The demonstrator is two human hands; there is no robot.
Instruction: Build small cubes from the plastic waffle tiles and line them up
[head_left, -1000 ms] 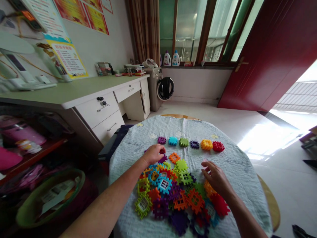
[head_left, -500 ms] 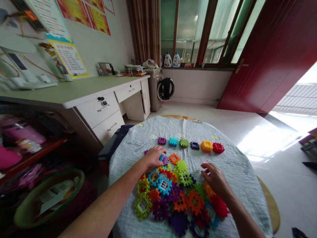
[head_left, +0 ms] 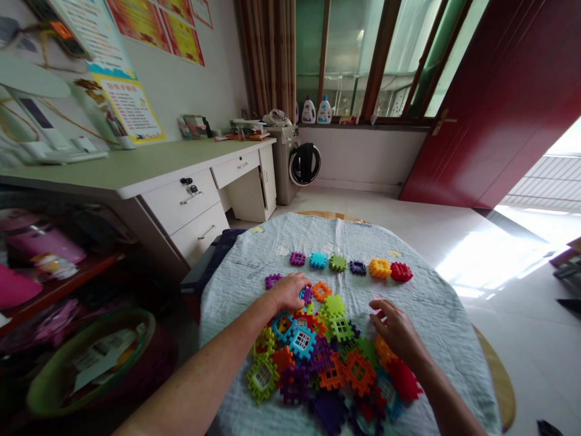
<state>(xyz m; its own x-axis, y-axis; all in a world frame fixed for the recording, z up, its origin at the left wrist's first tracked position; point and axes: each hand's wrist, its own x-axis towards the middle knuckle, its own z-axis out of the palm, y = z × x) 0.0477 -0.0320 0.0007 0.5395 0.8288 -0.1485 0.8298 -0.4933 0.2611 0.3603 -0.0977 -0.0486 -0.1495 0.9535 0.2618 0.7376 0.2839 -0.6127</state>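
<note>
My left hand is at the far left of a pile of plastic interlocking blocks, its fingers curled down on a purple block. A bit of blue shows by the fingertips, and the hand hides part of what is under it. Beside that hand lie another purple block and an orange window block. My right hand hovers at the right side of the pile, fingers apart and slightly bent, holding nothing. Nearest to it are an orange block and a red block.
Across the round, cloth-covered table runs a row of blocks, from a purple one to a red one. A desk stands at left, a washing machine behind, and a basket at lower left.
My left hand has shifted slightly right over the purple block, uncovering more of the other purple block at its left. My right hand stays nearly still.
</note>
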